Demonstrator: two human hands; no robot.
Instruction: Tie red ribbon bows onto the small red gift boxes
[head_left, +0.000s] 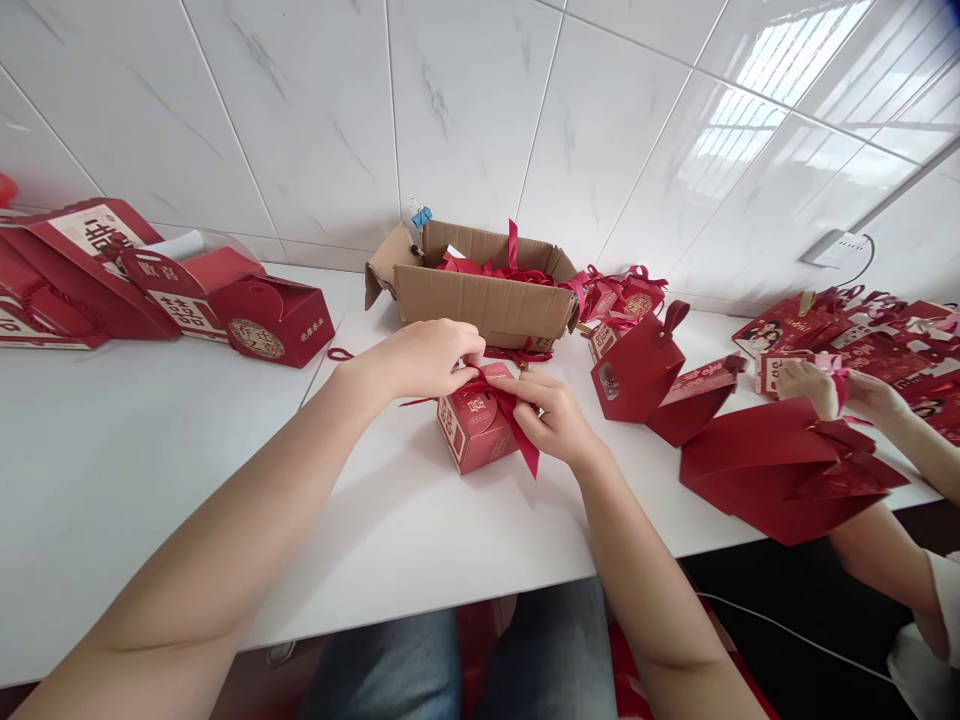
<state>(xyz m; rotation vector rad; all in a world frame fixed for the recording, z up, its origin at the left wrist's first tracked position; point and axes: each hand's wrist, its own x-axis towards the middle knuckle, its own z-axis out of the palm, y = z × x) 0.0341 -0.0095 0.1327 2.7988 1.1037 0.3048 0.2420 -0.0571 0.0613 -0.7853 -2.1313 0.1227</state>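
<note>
On left of desk (pixel 360 540): red gift boxes (pixel 240 315), side by side near tiled wall. Left hand (pixel 431 358): curled, fingertips closed on red ribbon (pixel 525 440) over small red box (pixel 480 430). Small box sits mid-desk, just on near side of open carton (pixel 480 300) holding red ribbons. Right hand (pixel 553 412): partly curled, thumb and forefinger pinching same ribbon. Farther right: red bags (pixel 757 465), then another person's hands (pixel 814 385) at pink ribbon (pixel 838 380).
</note>
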